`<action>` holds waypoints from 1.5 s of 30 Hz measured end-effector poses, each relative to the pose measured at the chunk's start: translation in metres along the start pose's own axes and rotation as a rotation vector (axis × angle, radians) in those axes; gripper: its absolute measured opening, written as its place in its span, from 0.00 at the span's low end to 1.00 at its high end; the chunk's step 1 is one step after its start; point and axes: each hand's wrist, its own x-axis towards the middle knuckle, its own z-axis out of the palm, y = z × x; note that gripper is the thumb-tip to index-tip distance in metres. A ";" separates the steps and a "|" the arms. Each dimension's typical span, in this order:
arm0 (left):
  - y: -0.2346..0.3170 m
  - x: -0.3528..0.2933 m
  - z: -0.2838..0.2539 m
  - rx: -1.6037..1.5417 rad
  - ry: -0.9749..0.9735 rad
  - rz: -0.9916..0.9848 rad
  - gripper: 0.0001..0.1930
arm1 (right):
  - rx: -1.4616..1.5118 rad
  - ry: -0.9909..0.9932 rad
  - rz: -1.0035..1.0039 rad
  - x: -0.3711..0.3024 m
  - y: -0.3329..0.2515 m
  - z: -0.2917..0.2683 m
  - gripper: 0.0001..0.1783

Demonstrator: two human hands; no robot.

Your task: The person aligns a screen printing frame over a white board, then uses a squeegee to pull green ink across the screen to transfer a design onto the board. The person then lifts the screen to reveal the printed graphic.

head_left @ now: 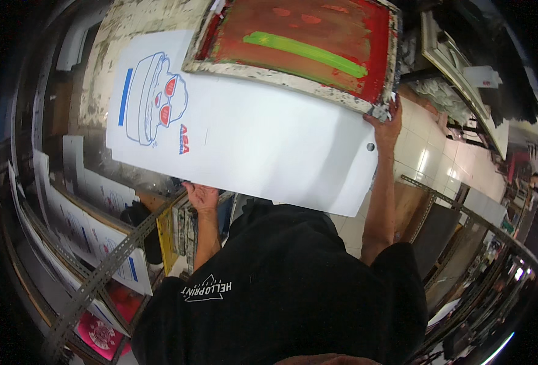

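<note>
A long white sheet [269,140] lies across the space in front of me, with a blue outline drawing, red glasses and a blue bar printed at its left end. My left hand [202,197] is at its near edge, palm upward, the fingers partly hidden beneath it and closed on that edge. Over the sheet's far side rests a screen printing frame [287,85], its mesh red-brown with a bright green strip [305,53] of ink or tape. At the frame's near right corner, my right hand [389,125] has its fingers wrapped round the paint-stained wood.
A stained pale work surface [114,30] lies under the sheet. Left of me, a slotted metal rack [108,267] holds several printed white sheets [120,258]. Another metal rail [464,210] runs along the right. Beyond it are a tiled floor [424,149] and a cluttered shelf [464,73].
</note>
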 end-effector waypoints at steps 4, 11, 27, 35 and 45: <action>0.003 0.004 -0.004 0.026 -0.071 -0.010 0.26 | 0.046 0.027 0.063 -0.001 0.001 -0.001 0.59; 0.007 0.005 -0.007 0.000 -0.065 -0.046 0.24 | -0.059 0.033 -0.034 0.002 0.007 -0.007 0.58; -0.005 -0.002 0.006 -0.001 -0.190 0.023 0.38 | -0.305 -0.003 -0.295 0.028 -0.020 -0.040 0.58; -0.008 0.002 0.005 -0.005 -0.104 0.110 0.40 | 0.018 -0.079 -0.443 0.046 -0.075 -0.041 0.57; -0.017 -0.003 0.015 0.101 -0.050 0.200 0.40 | -0.115 -0.032 -0.223 0.059 -0.105 -0.053 0.54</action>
